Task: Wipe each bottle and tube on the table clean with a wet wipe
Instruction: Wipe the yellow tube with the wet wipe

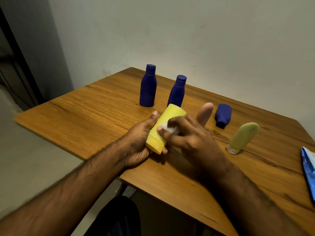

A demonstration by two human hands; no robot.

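My left hand grips a yellow tube by its cap end, tilted above the wooden table. My right hand pinches a small white wet wipe against the tube's side. Two dark blue bottles stand upright behind the tube. A pink tube stands behind my right hand, partly hidden by it. A third, smaller blue bottle stands on its cap to the right. A pale green tube stands cap down further right.
A blue wet wipe packet lies at the table's right edge, cut off by the frame. The table's back corner meets a light wall. A dark doorway is at the far left. A dark-clothed knee shows under the table's near edge.
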